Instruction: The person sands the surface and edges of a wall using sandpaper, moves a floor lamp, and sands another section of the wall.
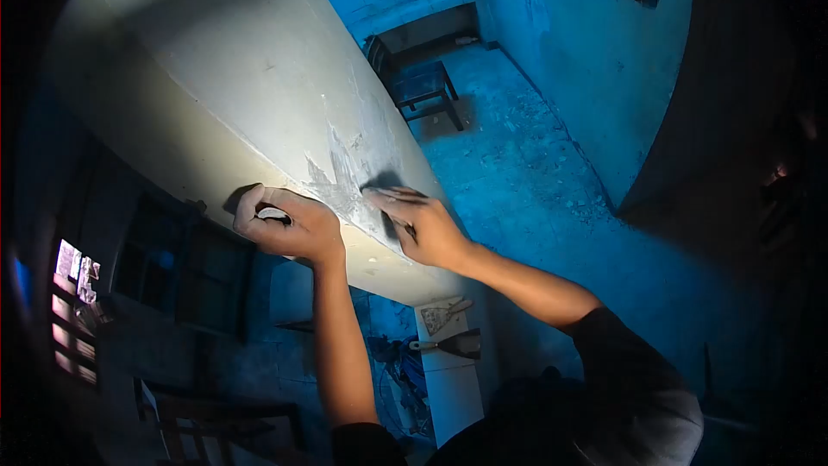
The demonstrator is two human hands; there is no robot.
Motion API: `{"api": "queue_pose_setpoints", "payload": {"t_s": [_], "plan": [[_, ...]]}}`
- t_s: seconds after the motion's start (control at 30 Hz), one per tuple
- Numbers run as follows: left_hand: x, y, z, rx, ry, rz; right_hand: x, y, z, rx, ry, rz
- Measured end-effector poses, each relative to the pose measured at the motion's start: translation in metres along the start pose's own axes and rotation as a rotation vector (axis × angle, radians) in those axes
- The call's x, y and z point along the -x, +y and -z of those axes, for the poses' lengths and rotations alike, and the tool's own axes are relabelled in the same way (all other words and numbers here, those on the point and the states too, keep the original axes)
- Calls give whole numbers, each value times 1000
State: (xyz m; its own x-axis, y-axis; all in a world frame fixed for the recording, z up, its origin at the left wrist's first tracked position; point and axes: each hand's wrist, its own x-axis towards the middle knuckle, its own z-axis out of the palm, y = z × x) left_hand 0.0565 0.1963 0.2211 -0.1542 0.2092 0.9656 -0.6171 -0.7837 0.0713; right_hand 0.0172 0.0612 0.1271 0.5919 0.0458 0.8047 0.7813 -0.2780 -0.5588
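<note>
A pale wall end or column (259, 60) stands before me, brightly lit, with a rough grey-white patch of filler (341, 177) at its corner edge. My right hand (423, 223) is at the right side of this patch, fingers pressed together and pointing left. Dark material or shadow shows at its fingertips; I cannot tell which. My left hand (291, 223) is left of the patch, close to the adjoining face. Its fingers are curled in, with a gap inside the thumb loop, and whatever they may hold is hidden.
Two putty knives, one smeared (442, 317) and one dark-bladed (453, 344), lie on a narrow pale ledge (454, 388) below my hands. A dark chair (423, 82) stands on the debris-strewn floor (509, 138). Wooden furniture (220, 418) is at lower left.
</note>
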Motion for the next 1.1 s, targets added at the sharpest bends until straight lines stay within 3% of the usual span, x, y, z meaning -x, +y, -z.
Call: {"api": "queue_pose_setpoints", "payload": {"t_s": [0.13,0.3,0.4,0.47,0.53,0.63,0.8,1.0,1.1], "plan": [[-1,4,1,-37,-10,12,-50,23,-2,134,76,104],[-3,1,-1,-49,30,-34,-10,0,-4,111,49,97],[-2,-1,1,-86,11,-36,-28,6,-5,122,125,56],[-1,0,2,-53,11,-32,-55,4,9,47,-7,-232],[-1,-1,1,-73,17,-34,-50,6,10,37,27,-124],[-2,3,-1,-43,31,9,-17,-6,4,-42,52,-129],[-4,3,1,-70,22,-22,-46,-12,19,63,-100,-289],[-2,1,2,-76,-13,-31,-14,-4,-2,12,78,-80],[-1,1,0,-59,-15,-5,-46,13,8,114,-105,-295]]}}
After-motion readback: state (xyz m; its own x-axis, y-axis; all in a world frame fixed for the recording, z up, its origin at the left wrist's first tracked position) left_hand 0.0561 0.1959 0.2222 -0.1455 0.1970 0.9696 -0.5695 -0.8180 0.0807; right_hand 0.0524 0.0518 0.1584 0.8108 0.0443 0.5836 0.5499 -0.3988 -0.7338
